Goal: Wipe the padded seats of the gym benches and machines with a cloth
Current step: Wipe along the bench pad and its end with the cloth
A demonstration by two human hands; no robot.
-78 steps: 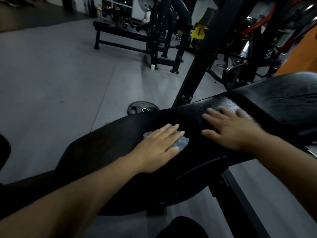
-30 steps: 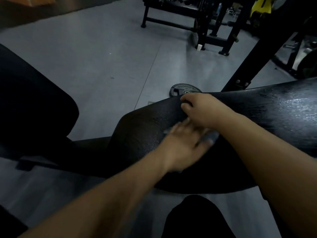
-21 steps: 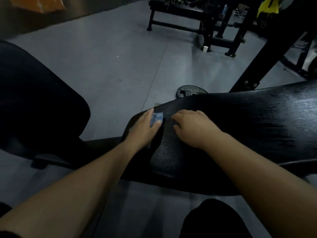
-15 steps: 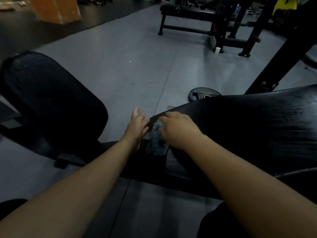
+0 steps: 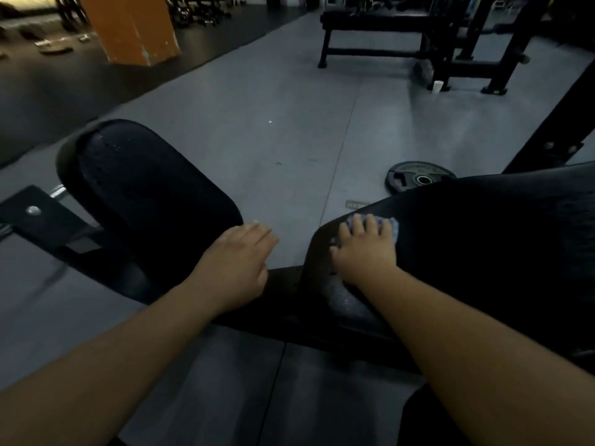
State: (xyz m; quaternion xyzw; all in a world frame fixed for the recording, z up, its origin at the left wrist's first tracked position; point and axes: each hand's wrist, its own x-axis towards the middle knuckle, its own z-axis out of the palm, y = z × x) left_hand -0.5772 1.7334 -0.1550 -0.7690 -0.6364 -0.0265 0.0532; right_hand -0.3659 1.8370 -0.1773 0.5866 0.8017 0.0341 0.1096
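- Cloth (image 5: 392,225) is lying under my right hand (image 5: 365,252) on the narrow end of the long back pad (image 5: 499,246), with only a blue corner showing past my fingertips.
- I am pressing it down with flat, spread fingers instead of clutching it, so the palm is doing the work.
- My left hand (image 5: 238,262) is hanging just off that pad's end, over the gap toward the seat pad (image 5: 145,194). Its fingers are straight and together, holding nothing. I cannot tell whether it is touching the frame underneath.
- To do this stroke well, I am thinking the weight should be going evenly through the whole palm. Then the small cloth is sliding with the hand rather than bunching or slipping out at the rounded edge.
- I am judging that the pad's end and its near side need the attention now. A paler patch is showing on that side by my wrist, though I cannot tell whether it is damp or worn.
- Overlapping passes along the pad are probably safer than single swipes, since the dim light is hiding any missed strips.
- The seat pad across the gap from the back pad is looking like the next surface.
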